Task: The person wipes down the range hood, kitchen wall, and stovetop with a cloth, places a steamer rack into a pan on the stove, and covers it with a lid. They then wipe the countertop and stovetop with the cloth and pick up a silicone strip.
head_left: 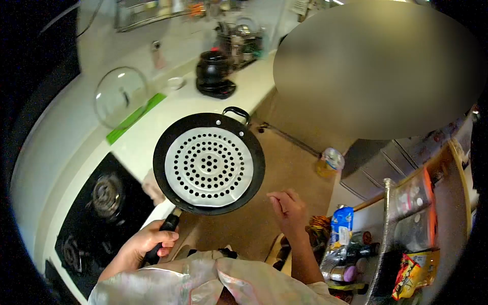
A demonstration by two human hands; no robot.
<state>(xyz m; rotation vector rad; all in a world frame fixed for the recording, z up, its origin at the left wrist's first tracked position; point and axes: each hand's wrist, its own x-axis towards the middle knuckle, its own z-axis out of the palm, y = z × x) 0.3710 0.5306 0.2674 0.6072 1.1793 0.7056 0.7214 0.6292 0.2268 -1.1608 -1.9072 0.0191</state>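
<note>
My left hand (pixel 155 241) is wrapped around the black handle (pixel 166 231) of a dark wok (pixel 158 162). The wok is held up over the floor beside the counter. Inside it lies a round white steamer plate (pixel 209 190) with rings of small holes. At the wok's far side is a black loop handle (pixel 237 111). To the right of the wok, apart from it, my right hand (pixel 290 211) is raised with its fingers loosely curled and nothing visible in them.
A black stove (pixel 109 229) with burners is on the left. A glass lid (pixel 114 101) leans on the wall near a green strip (pixel 134 119). On the counter (pixel 178 104) stands a black kettle (pixel 213 71). Shelves with packets (pixel 343 223) stand at right, near a yellowish tub (pixel 329 162).
</note>
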